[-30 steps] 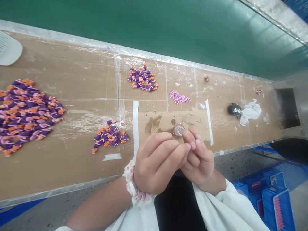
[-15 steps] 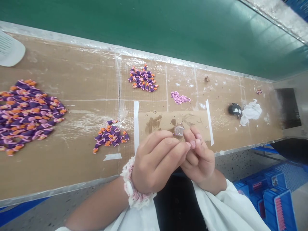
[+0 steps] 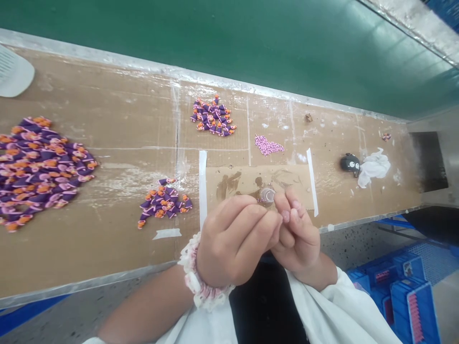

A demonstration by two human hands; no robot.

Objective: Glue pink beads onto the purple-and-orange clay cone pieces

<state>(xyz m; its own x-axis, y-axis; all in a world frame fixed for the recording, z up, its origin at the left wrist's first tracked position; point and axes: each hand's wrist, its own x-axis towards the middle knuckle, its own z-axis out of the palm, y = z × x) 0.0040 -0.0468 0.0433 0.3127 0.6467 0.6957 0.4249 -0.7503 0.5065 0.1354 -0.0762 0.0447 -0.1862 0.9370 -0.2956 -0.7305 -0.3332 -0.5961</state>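
Note:
My left hand [image 3: 234, 241], with a lacy scrunchie [image 3: 206, 282] around its wrist, has its fingers closed in a pinch. Close against it, my right hand [image 3: 299, 234] is curled too, thumb and fingertips pressed together. Whatever lies between the fingertips is hidden or too small to name. Just beyond the fingers, a small clear round container [image 3: 267, 195] stands on a taped cardboard sheet [image 3: 247, 177] with dark smears. Past the sheet lies a patch of tiny pink pieces [image 3: 268, 145].
Small purple, pink and orange figures lie in a large pile [image 3: 43, 167], a near pile [image 3: 165, 202] and a far pile [image 3: 213, 116]. A black item with cartoon eyes [image 3: 349, 163] and a white cloth [image 3: 375, 167] sit rightward. Blue crates [image 3: 412, 296] stand below the table.
The left hand's fingertips have drawn slightly closer to the palm, and the right fingers have shifted a little. Everything on the table stays in place.

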